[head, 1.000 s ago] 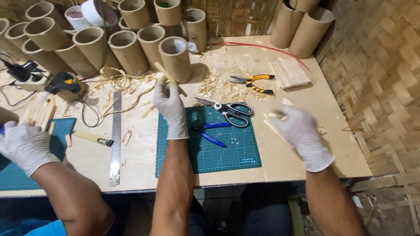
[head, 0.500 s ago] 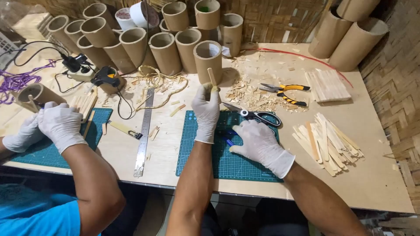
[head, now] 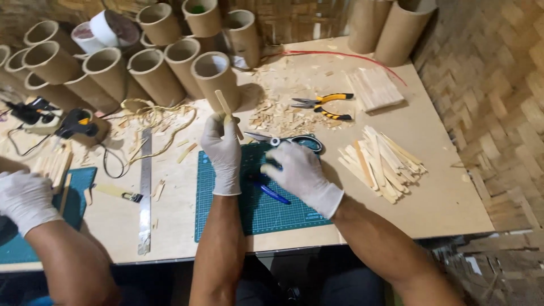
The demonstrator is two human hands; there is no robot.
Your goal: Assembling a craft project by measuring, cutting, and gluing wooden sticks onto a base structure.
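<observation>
1. Thin bamboo strip [head: 228, 113] held upright, slightly tilted, above the top edge of the green cutting mat [head: 226, 215], just in front of the nearest cardboard tube [head: 214, 76].
2. Left hand [head: 222, 150], in a white glove, clenched around the strip's lower end.
3. Right hand [head: 299, 173], gloved too, lying on the mat over a blue-handled tool [head: 271, 190]; possibly gripping it, though the fingers hide the contact, so cannot tell.
4. Scissors [head: 289, 140] lying at the mat's upper edge, just beyond the right hand.
5. Heap of cut bamboo sticks [head: 382, 161] to the right of the mat, on the wooden table [head: 447, 192].
6. Yellow-handled pliers [head: 323, 105] farther back, amid bamboo shavings [head: 275, 110].
7. Steel ruler [head: 145, 187] to the left of the mat.
8. Another person's gloved hand [head: 25, 198] at the far left, near a second mat.
</observation>
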